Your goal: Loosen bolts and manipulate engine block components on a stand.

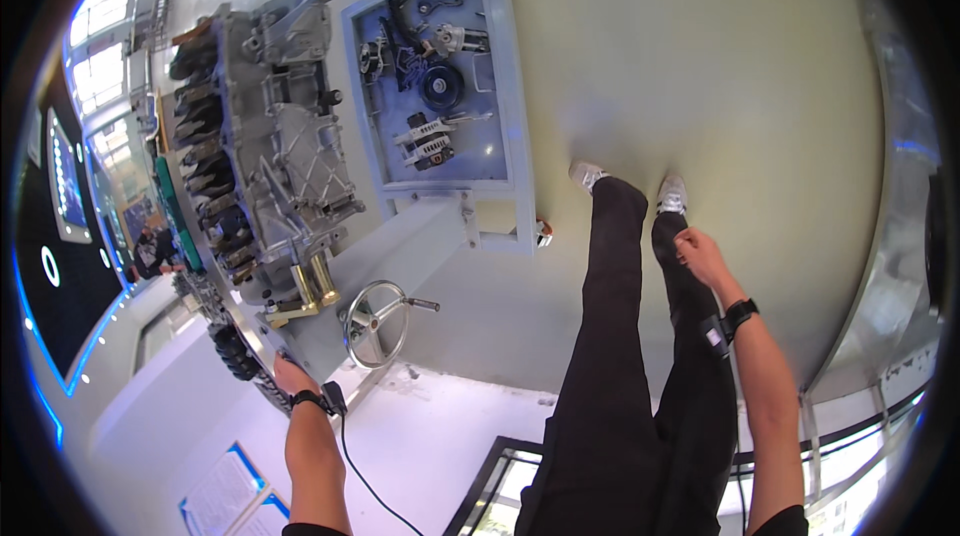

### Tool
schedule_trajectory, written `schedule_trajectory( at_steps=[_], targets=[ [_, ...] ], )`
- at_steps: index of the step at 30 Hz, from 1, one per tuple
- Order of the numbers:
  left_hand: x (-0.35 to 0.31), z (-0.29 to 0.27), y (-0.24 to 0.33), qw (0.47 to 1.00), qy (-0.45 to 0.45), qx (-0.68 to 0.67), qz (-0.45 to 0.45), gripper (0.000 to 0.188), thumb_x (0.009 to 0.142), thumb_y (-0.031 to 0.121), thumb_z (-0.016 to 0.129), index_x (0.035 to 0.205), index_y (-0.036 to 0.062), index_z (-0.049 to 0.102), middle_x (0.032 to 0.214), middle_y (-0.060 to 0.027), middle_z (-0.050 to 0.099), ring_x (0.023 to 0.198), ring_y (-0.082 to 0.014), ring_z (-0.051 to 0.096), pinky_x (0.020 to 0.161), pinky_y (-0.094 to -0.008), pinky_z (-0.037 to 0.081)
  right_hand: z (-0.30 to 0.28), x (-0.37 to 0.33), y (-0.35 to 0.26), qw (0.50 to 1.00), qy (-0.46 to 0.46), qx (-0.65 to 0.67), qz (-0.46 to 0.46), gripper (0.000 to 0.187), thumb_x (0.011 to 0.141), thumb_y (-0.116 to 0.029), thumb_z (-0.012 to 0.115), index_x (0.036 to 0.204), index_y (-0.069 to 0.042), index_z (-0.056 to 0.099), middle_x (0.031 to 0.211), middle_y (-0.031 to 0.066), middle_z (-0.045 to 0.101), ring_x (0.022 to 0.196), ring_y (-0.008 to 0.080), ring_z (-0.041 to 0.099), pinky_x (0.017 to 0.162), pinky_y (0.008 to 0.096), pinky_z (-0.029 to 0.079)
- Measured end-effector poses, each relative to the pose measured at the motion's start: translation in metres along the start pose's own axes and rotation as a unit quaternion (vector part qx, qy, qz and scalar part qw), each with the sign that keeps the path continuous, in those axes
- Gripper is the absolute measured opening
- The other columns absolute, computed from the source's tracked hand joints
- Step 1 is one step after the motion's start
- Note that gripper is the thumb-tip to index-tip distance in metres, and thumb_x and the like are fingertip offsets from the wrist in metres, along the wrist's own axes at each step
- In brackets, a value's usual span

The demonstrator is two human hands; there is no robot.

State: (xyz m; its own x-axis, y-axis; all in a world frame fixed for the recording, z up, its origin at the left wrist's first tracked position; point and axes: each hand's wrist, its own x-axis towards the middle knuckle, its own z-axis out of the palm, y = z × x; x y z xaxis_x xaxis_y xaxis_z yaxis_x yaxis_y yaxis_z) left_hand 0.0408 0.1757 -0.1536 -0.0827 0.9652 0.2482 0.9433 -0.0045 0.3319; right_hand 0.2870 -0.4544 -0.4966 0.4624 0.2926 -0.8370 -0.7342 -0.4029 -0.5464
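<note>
A large metal engine block [290, 146] is mounted on a grey stand [420, 236] at the left. My left hand [291, 374] is at the near end of the engine, by its lower edge; the fingers are mostly hidden, so whether they grip it does not show. Just right of that hand is a silver handwheel [376, 324] with a dark crank handle. Two brass-coloured cylinders [316, 282] stick out above it. Hanging over my right leg, my right hand [706, 258] has its fingers curled in, with nothing visible in them.
Beyond the stand, a blue-grey framed tray [517, 126] holds a pulley [441, 86] and several other engine parts. A cable [368, 481] runs down from my left wrist. Papers on a board [225, 496] lie at the lower left. A person [153, 251] is at the far left.
</note>
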Motion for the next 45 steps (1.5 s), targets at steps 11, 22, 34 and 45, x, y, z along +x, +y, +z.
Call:
schedule_trajectory(
  at_steps=[11,22,34,45],
  targets=[
    [-0.011,0.013,0.003,0.995,0.065,0.031,0.062,0.035,0.081,0.022,0.046,0.102,0.0017,0.063,0.105,-0.0163,0.062,0.098,-0.0328,0.057,0.088,-0.0364,0.042,0.02,-0.053,-0.039,0.955,-0.044,-0.282,0.076,0.018,0.082,-0.014,0.049,0.09,0.001,0.056,0.068,0.0077,0.059,0.057,0.0148,0.057,0.052,0.0266,0.046],
    [-0.033,-0.002,0.034,0.995,0.066,0.072,0.002,0.027,0.082,0.019,0.044,0.104,0.0118,0.059,0.119,-0.0027,0.053,0.111,-0.0234,0.045,0.088,-0.0417,0.037,0.146,-0.059,-0.195,0.955,-0.114,-0.273,0.002,0.02,0.086,-0.019,0.051,0.093,-0.001,0.057,0.073,0.0043,0.058,0.061,0.0115,0.055,0.053,0.0254,0.045],
    [-0.031,-0.002,0.044,0.996,0.058,0.065,-0.034,0.025,0.082,0.017,0.045,0.103,0.0109,0.057,0.119,-0.0023,0.051,0.111,-0.0232,0.044,0.087,-0.0389,0.037,0.368,-0.06,-0.156,0.841,-0.25,-0.425,-0.223,0.059,0.081,-0.028,0.057,0.128,-0.001,0.033,0.114,0.0188,0.05,0.096,0.0292,0.055,0.077,0.0391,0.046],
    [-0.026,-0.006,0.045,0.998,0.049,0.028,-0.035,0.021,0.082,0.017,0.047,0.101,0.0097,0.054,0.12,-0.0038,0.048,0.113,-0.0242,0.042,0.087,-0.0412,0.036,0.417,-0.044,-0.151,0.815,-0.246,-0.519,-0.082,0.051,0.086,-0.043,0.047,0.103,0.005,0.046,0.088,0.021,0.06,0.083,0.033,0.061,0.072,0.0435,0.048]
  ],
)
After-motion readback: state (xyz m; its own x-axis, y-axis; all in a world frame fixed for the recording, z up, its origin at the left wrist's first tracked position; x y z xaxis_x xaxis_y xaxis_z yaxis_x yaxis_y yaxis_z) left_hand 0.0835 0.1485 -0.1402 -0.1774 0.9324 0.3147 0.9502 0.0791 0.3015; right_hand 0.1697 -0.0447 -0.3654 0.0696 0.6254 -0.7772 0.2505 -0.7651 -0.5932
